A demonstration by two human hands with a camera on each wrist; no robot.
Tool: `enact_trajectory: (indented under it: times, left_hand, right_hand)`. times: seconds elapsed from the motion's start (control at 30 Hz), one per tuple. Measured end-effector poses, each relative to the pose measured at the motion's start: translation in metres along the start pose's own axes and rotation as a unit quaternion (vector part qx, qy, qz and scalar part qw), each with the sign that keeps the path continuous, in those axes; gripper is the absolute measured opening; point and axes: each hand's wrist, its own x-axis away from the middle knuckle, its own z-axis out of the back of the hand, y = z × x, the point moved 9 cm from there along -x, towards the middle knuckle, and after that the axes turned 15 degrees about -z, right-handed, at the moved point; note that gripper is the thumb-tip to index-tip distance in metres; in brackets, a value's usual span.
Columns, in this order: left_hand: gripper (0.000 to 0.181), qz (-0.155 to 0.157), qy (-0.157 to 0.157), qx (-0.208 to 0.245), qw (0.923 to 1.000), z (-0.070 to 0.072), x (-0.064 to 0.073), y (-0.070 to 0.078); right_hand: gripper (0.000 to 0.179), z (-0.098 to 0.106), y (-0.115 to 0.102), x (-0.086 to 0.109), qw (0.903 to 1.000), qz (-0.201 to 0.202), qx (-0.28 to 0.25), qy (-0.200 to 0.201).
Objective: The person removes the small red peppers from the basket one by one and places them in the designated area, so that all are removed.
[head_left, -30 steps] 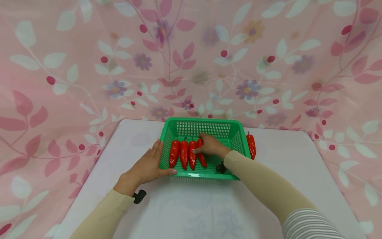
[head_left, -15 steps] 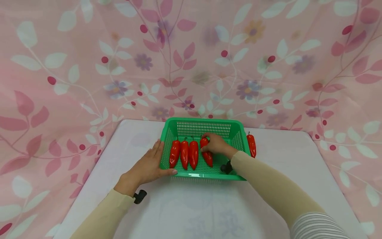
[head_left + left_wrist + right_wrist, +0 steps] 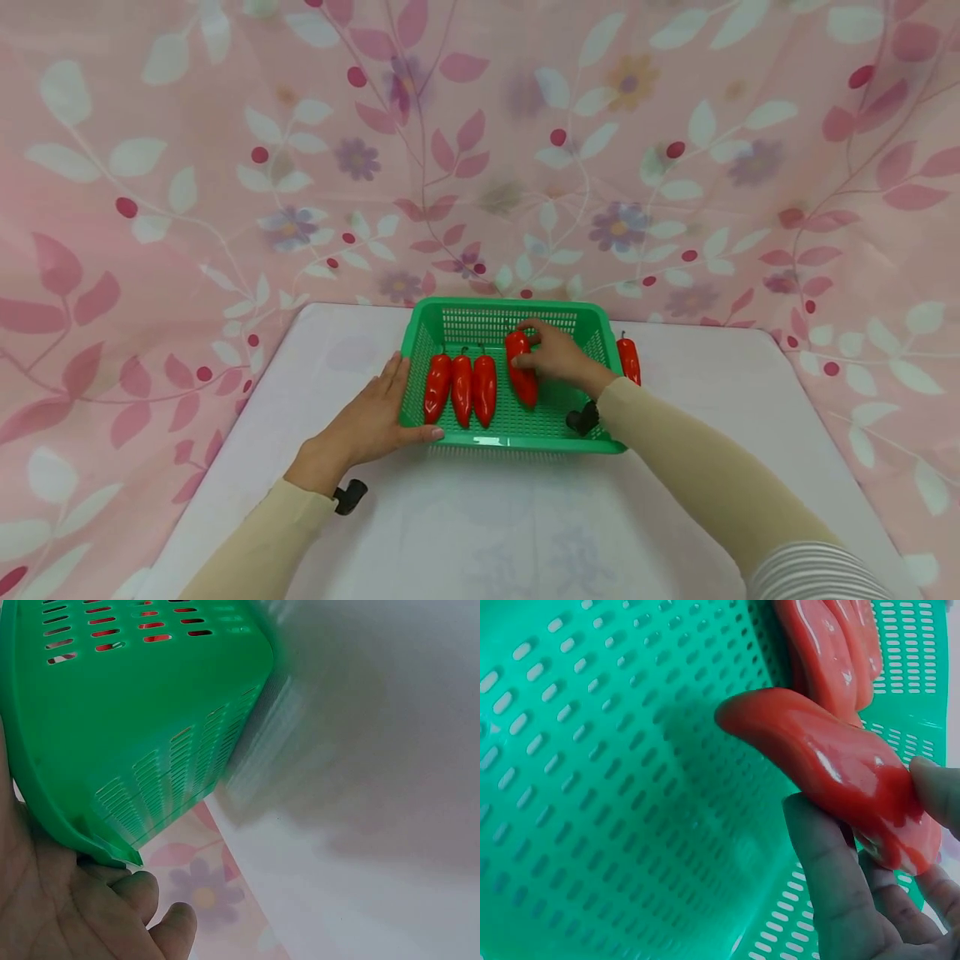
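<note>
A glossy red chili pepper point(image 3: 525, 388) is gripped by my right hand point(image 3: 558, 357) over the right half of the green basket point(image 3: 525, 444). In the right wrist view the thumb and fingers pinch the stem end of this pepper point(image 3: 832, 757), its tip pointing away over the perforated floor. Side by side in the left half lie three more red peppers, a left one point(image 3: 437, 388), a middle one point(image 3: 461, 390) and a right one point(image 3: 485, 390). My left hand point(image 3: 367, 417) rests against the basket's left front corner, fingers extended along the side and thumb on the front rim.
Outside the basket, by its right wall, another red pepper point(image 3: 629, 360) lies on the white table point(image 3: 420, 533). A pink floral cloth point(image 3: 480, 167) hangs behind the table. Small black devices sit at both wrists.
My right hand has drawn the held pepper to the right and a little upward, away from the other three. The left hand and the basket have stayed in place.
</note>
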Motion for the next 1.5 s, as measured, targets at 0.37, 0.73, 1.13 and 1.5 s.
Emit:
enact_trajectory:
  times: [0.37,0.73,1.13,1.5]
  left_hand:
    - [0.137,-0.005,-0.004,-0.012,0.9999,0.001,0.000,0.001]
    - [0.131,-0.034,0.005,-0.076,0.9965,0.006,-0.001,0.006]
    - [0.131,-0.042,0.008,-0.098,0.9943,0.008,0.001,0.011]
    - [0.134,-0.042,0.006,-0.080,0.9958,0.006,0.000,0.009]
  right_hand:
    - [0.067,0.023,-0.004,0.018,0.9996,0.001,-0.019,0.022]
    - [0.068,0.042,-0.007,0.034,0.9986,0.008,-0.050,0.017]
    - [0.070,0.070,-0.007,0.055,0.9984,0.019,-0.050,0.017]
    - [0.073,0.106,0.002,0.071,0.9986,0.015,-0.037,0.034]
